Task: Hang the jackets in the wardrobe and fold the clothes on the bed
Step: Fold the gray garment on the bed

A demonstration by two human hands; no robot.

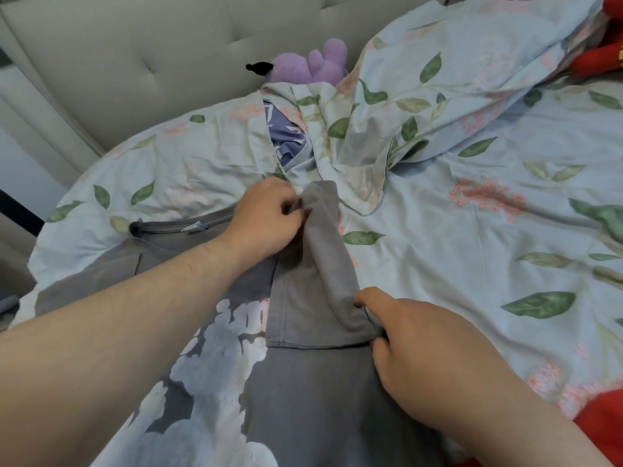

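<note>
Grey t-shirt (303,399) with a white print, pale blue bedsheet (472,257) with green leaves and pink flowers, purple plush (313,64) at 12 o'clock, red fabric (603,429) at 4.

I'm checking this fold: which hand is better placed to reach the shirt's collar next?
Probably left. The left hand pinches the folded grey shirt beside its collar; the right hand grips the fold lower down, farther away.

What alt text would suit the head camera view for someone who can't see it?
Two bare hands fold a grey T-shirt with a pale print, spread on a floral bedsheet: the left hand pinches the sleeve near the shoulder, the right hand pinches its hem. A purple plush toy lies beyond against a padded headboard.
</note>
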